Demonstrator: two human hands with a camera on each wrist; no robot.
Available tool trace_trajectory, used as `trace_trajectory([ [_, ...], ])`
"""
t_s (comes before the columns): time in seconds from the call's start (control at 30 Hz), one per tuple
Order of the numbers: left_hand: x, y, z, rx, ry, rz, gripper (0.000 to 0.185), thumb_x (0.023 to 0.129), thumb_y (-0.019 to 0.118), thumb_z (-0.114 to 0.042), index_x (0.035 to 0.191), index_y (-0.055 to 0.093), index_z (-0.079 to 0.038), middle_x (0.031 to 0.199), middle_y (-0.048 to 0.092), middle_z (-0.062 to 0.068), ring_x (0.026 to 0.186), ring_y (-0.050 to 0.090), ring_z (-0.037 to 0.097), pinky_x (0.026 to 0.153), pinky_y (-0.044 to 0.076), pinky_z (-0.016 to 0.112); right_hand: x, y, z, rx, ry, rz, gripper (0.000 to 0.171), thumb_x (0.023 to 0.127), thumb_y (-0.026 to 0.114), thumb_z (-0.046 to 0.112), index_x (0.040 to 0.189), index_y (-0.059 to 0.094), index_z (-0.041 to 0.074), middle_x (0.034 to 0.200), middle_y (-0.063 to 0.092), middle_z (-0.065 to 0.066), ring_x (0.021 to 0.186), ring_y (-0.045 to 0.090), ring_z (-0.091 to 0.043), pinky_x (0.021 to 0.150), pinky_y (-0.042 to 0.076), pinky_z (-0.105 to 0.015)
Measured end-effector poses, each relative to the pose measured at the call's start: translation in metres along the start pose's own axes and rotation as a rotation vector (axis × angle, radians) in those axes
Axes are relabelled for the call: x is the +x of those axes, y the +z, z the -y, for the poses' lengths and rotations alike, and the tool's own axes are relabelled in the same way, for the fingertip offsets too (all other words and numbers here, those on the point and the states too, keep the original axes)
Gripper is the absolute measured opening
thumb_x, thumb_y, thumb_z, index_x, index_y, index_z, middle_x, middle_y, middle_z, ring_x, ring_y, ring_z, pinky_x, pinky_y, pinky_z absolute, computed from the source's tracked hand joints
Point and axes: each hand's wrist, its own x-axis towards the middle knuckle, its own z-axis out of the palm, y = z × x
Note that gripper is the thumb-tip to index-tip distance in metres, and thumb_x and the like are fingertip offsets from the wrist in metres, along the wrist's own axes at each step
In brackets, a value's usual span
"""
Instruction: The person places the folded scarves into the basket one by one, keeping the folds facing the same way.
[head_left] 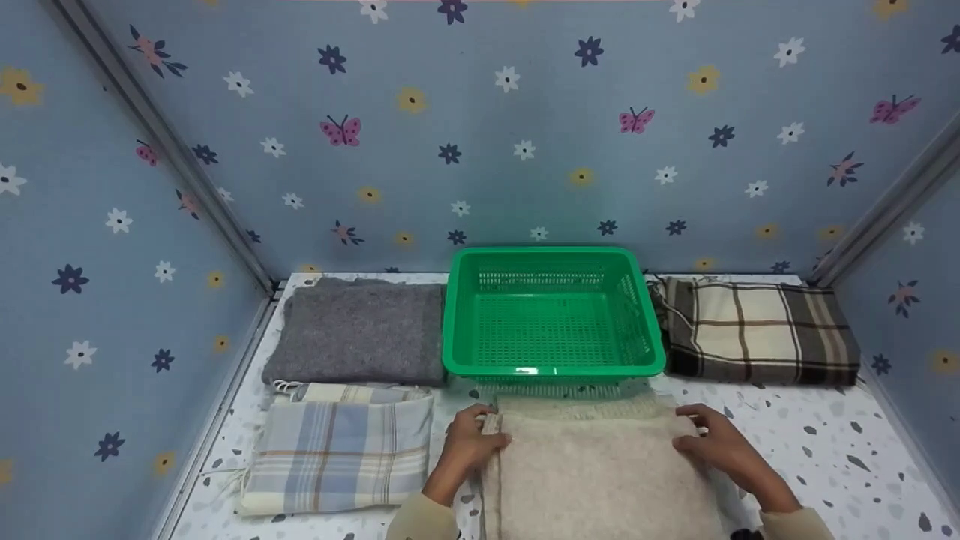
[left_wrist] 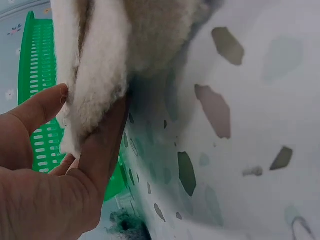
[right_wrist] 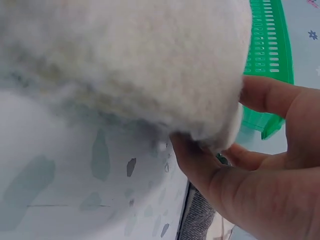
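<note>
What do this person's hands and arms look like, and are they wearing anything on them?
Both hands are bare: no gloves, rings or watch show on the left hand or the right hand. Each forearm ends in a light beige long sleeve, seen at the bottom edge of the head view, the left sleeve and the right sleeve. The fingernails look short and unpainted.

You can't see the cream blanket's (head_left: 600, 472) near end, cut by the head view's bottom edge, and it blurs in the right wrist view
</note>
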Motion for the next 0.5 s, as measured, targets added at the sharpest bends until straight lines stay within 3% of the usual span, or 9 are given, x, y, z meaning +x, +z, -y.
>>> trace_trajectory([
  [0.2,0.0041,-0.0025,-0.0008,-0.065,-0.068,0.041,0.043,0.086,0.079,-0.001,0.126,0.064,0.005,0.123,0.062,0.028,0.101,0.057,0.031,0.083,0.054,0.047,-0.0005,0.0023,0.0015,0.023,-0.034,-0.011,0.058,0.095,0.072,0.006,0.144,0.047,-0.011,0.136,0.052,-0.034,0.114,0.058,-0.036,0.082,0.051,-0.040],
  [0.37,0.0058,-0.0029,-0.0008,-0.049,-0.079,0.053,0.044,0.086,0.081,-0.004,0.125,0.062,0.002,0.130,0.059,0.031,0.108,0.058,0.035,0.086,0.054,0.050,0.0011,0.0030,0.0004,0.015,-0.058,-0.026,0.059,0.094,0.073,0.004,0.144,0.046,-0.010,0.135,0.053,-0.034,0.120,0.058,-0.042,0.087,0.051,-0.043],
  [0.5,0.0067,-0.0020,0.0006,-0.029,-0.067,0.050,0.044,0.086,0.083,-0.006,0.124,0.062,0.002,0.123,0.061,0.023,0.101,0.057,0.032,0.086,0.053,0.050,0.0026,0.0022,-0.0007,0.010,-0.063,-0.023,0.065,0.094,0.074,0.005,0.149,0.042,-0.011,0.142,0.050,-0.039,0.128,0.055,-0.051,0.092,0.053,-0.048],
])
